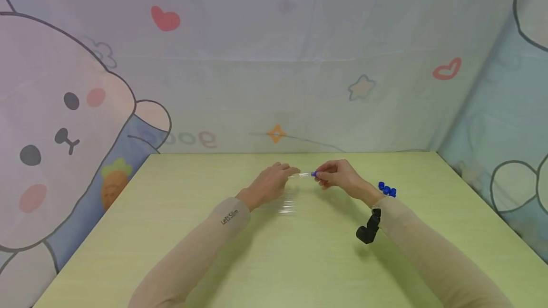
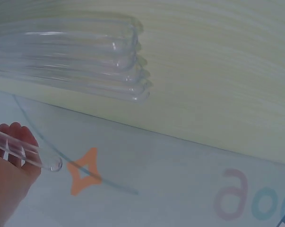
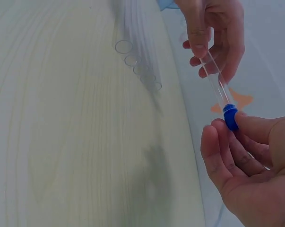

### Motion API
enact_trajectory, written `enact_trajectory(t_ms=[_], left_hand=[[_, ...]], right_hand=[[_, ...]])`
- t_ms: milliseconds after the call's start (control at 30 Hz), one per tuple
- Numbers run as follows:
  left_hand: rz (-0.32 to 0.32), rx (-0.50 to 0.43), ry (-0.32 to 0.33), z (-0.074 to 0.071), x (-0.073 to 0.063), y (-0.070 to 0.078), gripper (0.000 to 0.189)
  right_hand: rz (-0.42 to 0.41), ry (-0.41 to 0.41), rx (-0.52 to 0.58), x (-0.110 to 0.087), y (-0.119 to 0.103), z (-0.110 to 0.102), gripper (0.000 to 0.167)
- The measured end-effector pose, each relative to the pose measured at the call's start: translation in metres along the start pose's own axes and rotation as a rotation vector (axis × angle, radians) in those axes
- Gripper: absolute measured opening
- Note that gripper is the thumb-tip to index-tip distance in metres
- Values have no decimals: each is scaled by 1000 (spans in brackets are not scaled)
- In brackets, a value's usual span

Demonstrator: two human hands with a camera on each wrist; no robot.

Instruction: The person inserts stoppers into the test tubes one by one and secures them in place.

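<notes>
My left hand (image 1: 269,183) grips a clear test tube (image 3: 217,80) between thumb and fingers, its rounded end sticking out past the hand in the left wrist view. At the tube's open end, my right hand (image 1: 342,176) pinches a blue cap (image 3: 230,118) with thumb and fingertips. In the right wrist view the cap sits right at the tube's mouth, in line with it. Both hands are raised over the far part of the table. Below the left hand, several clear test tubes (image 2: 85,54) lie side by side on the tabletop.
Several blue caps (image 1: 387,190) lie in a group beside my right forearm. A black wrist camera (image 1: 367,233) juts from the right sleeve. The pale wooden table (image 1: 295,260) ends at a printed cloth backdrop (image 1: 257,84) with hearts and a bear.
</notes>
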State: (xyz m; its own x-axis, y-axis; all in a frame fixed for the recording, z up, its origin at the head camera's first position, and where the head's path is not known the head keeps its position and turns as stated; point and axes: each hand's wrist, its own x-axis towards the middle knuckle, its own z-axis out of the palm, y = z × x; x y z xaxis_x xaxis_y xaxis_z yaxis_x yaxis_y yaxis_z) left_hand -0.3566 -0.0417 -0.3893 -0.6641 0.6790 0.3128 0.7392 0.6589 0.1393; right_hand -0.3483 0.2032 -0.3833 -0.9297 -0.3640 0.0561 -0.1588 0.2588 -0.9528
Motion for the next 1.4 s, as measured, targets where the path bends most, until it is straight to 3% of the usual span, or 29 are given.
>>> enact_trajectory(t_ms=[233, 433, 767, 1167, 1400], left_hand=[[-15, -69, 45, 1, 2, 0, 33], [-17, -79, 68, 1, 7, 1, 31], [-105, -72, 24, -2, 15, 15, 33], [-148, -84, 33, -3, 16, 18, 35], [-133, -136, 45, -2, 16, 17, 35]], right_hand=[[84, 47, 112, 3, 1, 4, 31], [95, 80, 193, 3, 1, 5, 30], [161, 134, 300, 2, 2, 4, 30], [123, 160, 341, 4, -3, 6, 28], [108, 166, 324, 4, -3, 6, 25]])
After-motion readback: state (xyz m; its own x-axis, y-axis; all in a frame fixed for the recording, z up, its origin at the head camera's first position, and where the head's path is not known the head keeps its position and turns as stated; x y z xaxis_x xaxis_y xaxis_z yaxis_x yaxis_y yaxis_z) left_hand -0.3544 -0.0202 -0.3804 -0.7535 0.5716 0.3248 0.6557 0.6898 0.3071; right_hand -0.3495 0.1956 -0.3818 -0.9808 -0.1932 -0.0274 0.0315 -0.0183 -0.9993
